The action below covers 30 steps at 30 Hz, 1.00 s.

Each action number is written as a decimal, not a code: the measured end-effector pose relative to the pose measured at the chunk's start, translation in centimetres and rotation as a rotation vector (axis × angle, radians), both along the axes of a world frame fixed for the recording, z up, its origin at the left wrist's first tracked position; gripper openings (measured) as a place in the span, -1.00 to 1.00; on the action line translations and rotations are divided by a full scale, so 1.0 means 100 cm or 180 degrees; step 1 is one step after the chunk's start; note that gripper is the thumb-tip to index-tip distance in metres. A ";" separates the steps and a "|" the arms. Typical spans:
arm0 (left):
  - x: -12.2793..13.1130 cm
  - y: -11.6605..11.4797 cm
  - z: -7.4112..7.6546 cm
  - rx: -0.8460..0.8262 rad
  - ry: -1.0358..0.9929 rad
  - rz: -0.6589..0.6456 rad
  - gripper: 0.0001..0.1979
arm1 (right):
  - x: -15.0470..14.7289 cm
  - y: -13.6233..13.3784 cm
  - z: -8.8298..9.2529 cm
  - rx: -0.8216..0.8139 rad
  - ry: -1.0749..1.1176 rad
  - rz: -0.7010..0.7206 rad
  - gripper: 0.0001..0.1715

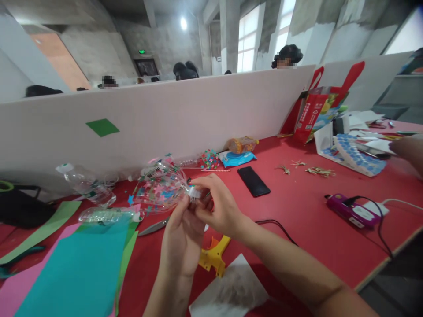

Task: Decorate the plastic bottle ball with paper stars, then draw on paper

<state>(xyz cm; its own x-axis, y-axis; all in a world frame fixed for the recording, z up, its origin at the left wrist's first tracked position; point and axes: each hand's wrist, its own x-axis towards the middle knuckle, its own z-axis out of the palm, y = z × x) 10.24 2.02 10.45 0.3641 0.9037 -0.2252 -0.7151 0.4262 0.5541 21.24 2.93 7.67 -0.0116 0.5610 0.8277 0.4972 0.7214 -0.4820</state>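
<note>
Over the red table (287,211) I hold a bunch of clear plastic strips (161,185) dotted with coloured stars, gathered at a white cap-like end (194,192). The thumb and fingers of my left hand (183,224) close on this white end from below. My right hand (220,204) pinches at the same end from the right, with its fingertips partly hidden. Beneath my hands lies a yellow plastic hot glue gun (214,255), partly covered by my left wrist. Beside it is a stained white sheet (234,290). A grey blade (153,227) shows left of my left hand.
Coloured paper sheets (76,268) and clear plastic bottles (87,185) occupy the left. A black phone (254,181), star confetti (210,160) and a blue packet (237,158) lie beyond my hands. Rightward are a purple power strip (352,211) with cables, and another person's arm (410,152).
</note>
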 end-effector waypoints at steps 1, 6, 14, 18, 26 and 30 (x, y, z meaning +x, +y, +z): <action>0.001 -0.001 0.001 -0.0075 -0.0012 0.0054 -0.75 | 0.000 -0.001 0.001 -0.0038 -0.0032 0.0009 -0.43; -0.003 0.000 0.004 -0.0454 0.0051 0.0199 -0.71 | -0.001 0.000 0.003 -0.0056 -0.0168 0.0121 -0.44; -0.007 0.006 -0.001 -0.0705 0.0093 0.0217 -0.72 | 0.000 0.006 -0.002 -0.0055 -0.0177 0.0149 -0.40; -0.006 0.005 0.000 -0.0720 0.0081 0.0250 -0.70 | 0.001 0.007 0.001 -0.0023 -0.0219 0.0165 -0.41; -0.006 0.003 -0.002 -0.0507 0.0159 0.0362 -0.76 | 0.007 0.001 0.011 -0.0096 -0.0444 0.0043 -0.48; -0.006 0.000 -0.004 -0.0507 0.0182 0.0443 -0.78 | 0.007 -0.001 0.014 -0.0034 -0.0426 0.0024 -0.50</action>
